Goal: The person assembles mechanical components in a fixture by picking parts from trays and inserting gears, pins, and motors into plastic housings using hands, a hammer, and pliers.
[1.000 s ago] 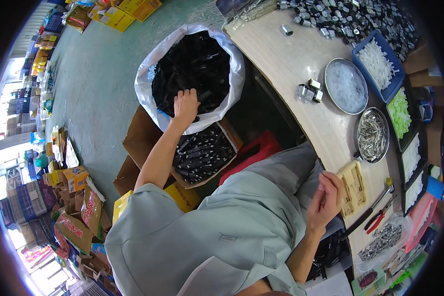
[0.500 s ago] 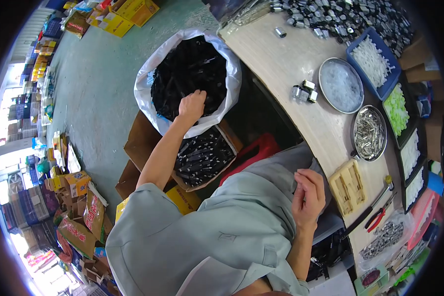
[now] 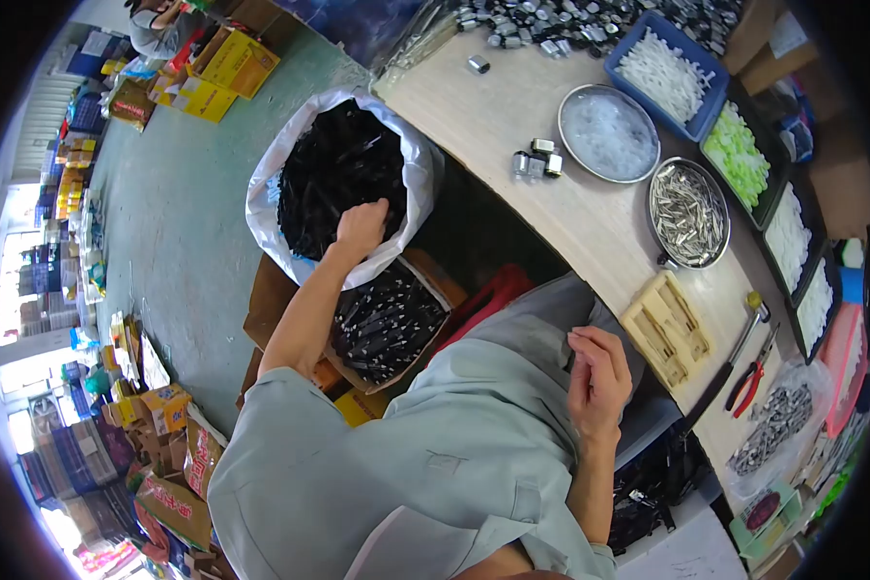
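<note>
My left hand [image 3: 362,230] reaches into a white sack [image 3: 423,174] of black slender plastic pieces [image 3: 333,159]. Its fingers are curled down among the pieces; the fingertips are hidden, so what they grip cannot be made out. Below the sack's rim, a cardboard box [image 3: 425,360] holds more black pieces with pale tips [image 3: 382,324]. My right hand [image 3: 599,382] hovers over my lap near the table edge, half-curled, thumb apart from the fingers, with nothing visible in it. Closest to it on the table is a cream block with carved slots [image 3: 665,329].
On the table [image 3: 512,106] are a hammer [image 3: 730,372], red-handled pliers [image 3: 747,387], a dish of metal pieces [image 3: 688,213], a dish of clear pieces [image 3: 609,133] and a blue tray [image 3: 638,92]. Silver-black caps [image 3: 537,159] lie nearby. Another person [image 3: 159,29] sits far off.
The whole view has swung, shifting the table and sack leftward. My left hand stays in the sack, slightly further right among the black pieces. My right hand keeps nearly the same pose.
</note>
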